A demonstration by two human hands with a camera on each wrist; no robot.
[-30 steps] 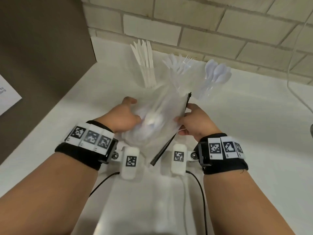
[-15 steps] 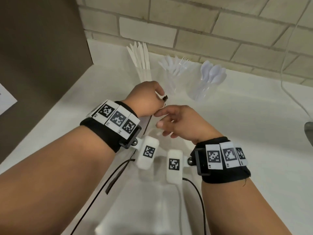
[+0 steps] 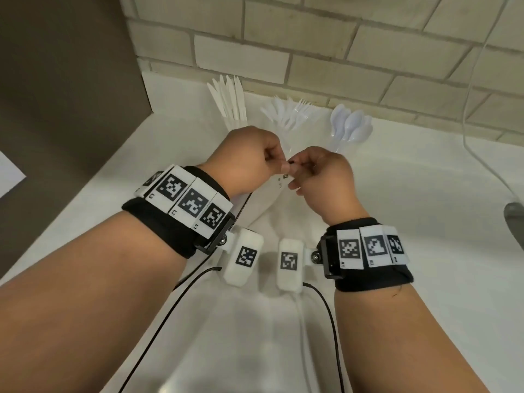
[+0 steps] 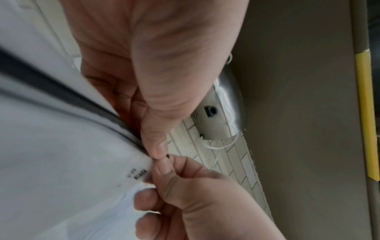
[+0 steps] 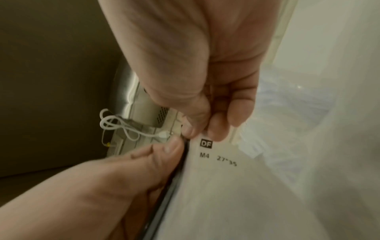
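Our left hand (image 3: 243, 161) and right hand (image 3: 324, 180) both pinch one corner of the clear bag (image 5: 226, 191) at its dark strip (image 5: 174, 175), over the bench (image 3: 411, 222).

Above the white surface (image 3: 419, 199), the left hand (image 3: 243, 163) and right hand (image 3: 323, 180) meet, both pinching the top corner of a clear bag (image 3: 270, 194) that hangs below them. Knives (image 3: 229, 100), forks (image 3: 289, 112) and spoons (image 3: 351, 126) stand behind, by the brick wall (image 3: 312, 52).

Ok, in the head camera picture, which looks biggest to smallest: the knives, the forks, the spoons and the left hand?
1. left hand, pinching the plastic bag; it is nearest the camera, though.
2. knives.
3. forks and spoons: about alike.
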